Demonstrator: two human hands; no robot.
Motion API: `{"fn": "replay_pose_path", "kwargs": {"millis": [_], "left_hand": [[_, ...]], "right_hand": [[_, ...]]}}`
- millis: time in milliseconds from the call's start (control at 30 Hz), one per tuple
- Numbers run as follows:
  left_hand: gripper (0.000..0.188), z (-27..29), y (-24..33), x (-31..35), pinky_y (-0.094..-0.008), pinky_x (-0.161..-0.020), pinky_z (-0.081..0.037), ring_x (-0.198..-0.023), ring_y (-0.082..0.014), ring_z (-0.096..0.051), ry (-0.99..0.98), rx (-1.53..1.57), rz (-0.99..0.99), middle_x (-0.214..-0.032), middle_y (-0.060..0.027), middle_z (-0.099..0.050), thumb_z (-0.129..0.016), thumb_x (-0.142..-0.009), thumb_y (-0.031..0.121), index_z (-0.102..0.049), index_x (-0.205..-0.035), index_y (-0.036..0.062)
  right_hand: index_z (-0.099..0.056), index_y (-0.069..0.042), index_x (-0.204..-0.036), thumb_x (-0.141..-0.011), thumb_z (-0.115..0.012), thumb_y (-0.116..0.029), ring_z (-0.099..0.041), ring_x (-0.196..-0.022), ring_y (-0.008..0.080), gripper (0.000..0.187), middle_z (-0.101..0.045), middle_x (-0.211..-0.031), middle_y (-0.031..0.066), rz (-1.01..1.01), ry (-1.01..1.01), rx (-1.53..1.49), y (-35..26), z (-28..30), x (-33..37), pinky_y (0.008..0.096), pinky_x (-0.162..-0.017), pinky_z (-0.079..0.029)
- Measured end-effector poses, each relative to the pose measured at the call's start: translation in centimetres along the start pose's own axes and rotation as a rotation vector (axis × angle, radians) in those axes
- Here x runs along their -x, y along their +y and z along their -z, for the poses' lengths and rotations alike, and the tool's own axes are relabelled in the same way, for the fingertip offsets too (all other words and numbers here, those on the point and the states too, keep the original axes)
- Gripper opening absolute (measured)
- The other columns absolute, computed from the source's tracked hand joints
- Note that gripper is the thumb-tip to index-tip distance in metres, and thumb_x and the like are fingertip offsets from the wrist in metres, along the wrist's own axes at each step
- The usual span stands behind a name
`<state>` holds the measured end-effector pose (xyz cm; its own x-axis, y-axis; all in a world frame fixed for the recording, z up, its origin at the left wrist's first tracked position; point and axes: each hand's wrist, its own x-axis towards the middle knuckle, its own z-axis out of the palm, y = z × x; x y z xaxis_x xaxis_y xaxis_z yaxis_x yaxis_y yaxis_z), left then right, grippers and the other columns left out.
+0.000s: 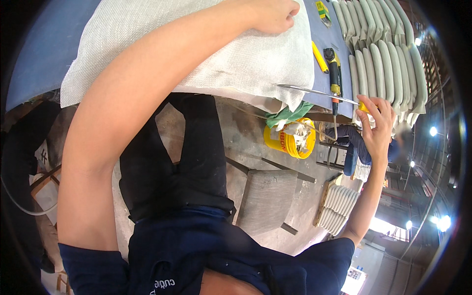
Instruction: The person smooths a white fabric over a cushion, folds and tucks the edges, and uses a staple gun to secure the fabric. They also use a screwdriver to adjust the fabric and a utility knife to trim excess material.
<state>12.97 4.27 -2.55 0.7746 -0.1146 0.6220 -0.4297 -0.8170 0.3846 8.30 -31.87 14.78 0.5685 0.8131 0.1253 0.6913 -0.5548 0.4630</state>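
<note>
The blue-grey table carries the pale woven cushion in front of me, its near edge over the side. My left hand lies above its cloth, fingers curled together; I cannot tell whether they pinch any. My right hand has its fingers clamped on the yellow handle of a long metal tool, the blade reaching to the cushion's corner. Beyond, 2 rows of padded pieces stand.

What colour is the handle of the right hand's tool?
The handle is yellow, clearest in the head view.
</note>
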Motion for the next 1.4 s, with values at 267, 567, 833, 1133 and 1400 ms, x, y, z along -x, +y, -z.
{"fn": "replay_pose_path", "kwargs": {"millis": [267, 567, 833, 1133, 1400], "left_hand": [[0.025, 0.3, 0.2, -0.1, -0.059, -0.099, -0.043, -0.114, -0.0362, -0.067, -0.034, -0.004, 0.027, -0.11, -0.017, -0.073, -0.059, -0.092, 0.025, -0.075, -0.102, 0.0094], [0.027, -0.2, 0.2, -0.3, -0.0598, -0.102, -0.042, -0.118, -0.036, -0.066, -0.053, -0.045, 0.034, -0.113, -0.0169, -0.073, -0.058, -0.094, 0.027, -0.075, -0.106, 0.0096], [0.027, 0.6, 0.8, -0.1, -0.0604, -0.104, -0.041, -0.119, -0.0366, -0.065, -0.075, 0.011, 0.025, -0.114, -0.0174, -0.072, -0.059, -0.094, 0.026, -0.075, -0.107, 0.009], [0.026, 0.4, 1.1, 0.1, -0.061, -0.105, -0.041, -0.119, -0.0372, -0.065, -0.026, 0.008, -0.006, -0.115, -0.0184, -0.073, -0.059, -0.094, 0.025, -0.073, -0.106, 0.0079], [0.025, 0.4, 0.7, 0.4, -0.06, -0.103, -0.042, -0.117, -0.0373, -0.065, 0.008, -0.031, -0.032, -0.113, -0.0187, -0.073, -0.059, -0.095, 0.025, -0.073, -0.104, 0.0068]], "right_hand": [[-0.078, -0.017, -0.126, -0.092, -0.078, -0.02, -0.061, -0.104, 0.0255, 0.034, -0.066, -0.104, 0.0049, -0.007, -0.022, -0.021, 0.4, -0.1, -0.2, 0.0409, -0.1, -0.039], [-0.078, -0.017, -0.127, -0.092, -0.078, -0.019, -0.061, -0.107, 0.0249, 0.035, -0.066, -0.105, 0.0053, -0.017, -0.028, -0.014, -0.3, -0.5, -0.9, 0.0409, -0.103, -0.039], [-0.077, -0.016, -0.129, -0.091, -0.078, -0.015, -0.061, -0.107, 0.0261, 0.038, -0.066, -0.104, 0.0071, -0.073, -0.12, -0.036, -0.1, 1.1, -0.6, 0.0421, -0.102, -0.04], [-0.078, -0.015, -0.127, -0.091, -0.077, -0.014, -0.06, -0.102, 0.0272, 0.037, -0.064, -0.1, 0.0072, -0.076, -0.144, -0.019, -0.5, 3.6, -1.0, 0.0417, -0.1, -0.042], [-0.077, -0.015, -0.128, -0.09, -0.078, -0.015, -0.06, -0.1, 0.026, 0.038, -0.064, -0.1, 0.0057, -0.016, -0.084, 0.069, -1.5, 3.3, -2.1, 0.0424, -0.099, -0.042]]}}
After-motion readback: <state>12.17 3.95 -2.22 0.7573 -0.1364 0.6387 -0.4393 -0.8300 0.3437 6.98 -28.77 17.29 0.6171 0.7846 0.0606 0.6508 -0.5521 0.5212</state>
